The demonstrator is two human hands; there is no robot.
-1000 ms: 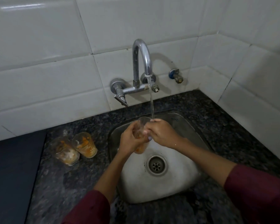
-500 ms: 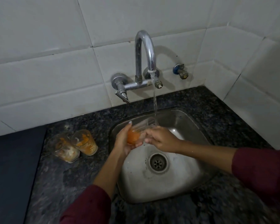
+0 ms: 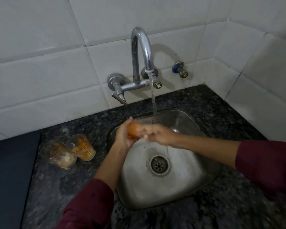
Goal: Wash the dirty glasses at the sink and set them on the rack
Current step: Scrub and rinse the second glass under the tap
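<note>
A clear glass (image 3: 135,128) with orange residue lies almost on its side over the steel sink (image 3: 185,182), its mouth pointing right under the running water. My left hand (image 3: 124,138) cups its base from the left. My right hand (image 3: 158,134) grips its rim, fingers at the mouth. Water falls from the chrome tap (image 3: 142,52) onto the rim and my right hand. Two more dirty glasses stand on the counter left of the sink: one smeared orange and white (image 3: 59,154), one with orange residue (image 3: 81,147). No rack is in view.
Dark speckled granite counter (image 3: 64,195) surrounds the sink. A dark flat slab (image 3: 8,171) lies at the far left. White tiled walls meet in a corner at the back right, with a small valve (image 3: 180,70) beside the tap. The drain (image 3: 159,165) sits mid-basin.
The glass has been tipped from nearly upright onto its side under the stream, mouth now to the right. Both hands stayed on it. The camera dipped slightly toward the sink.
</note>
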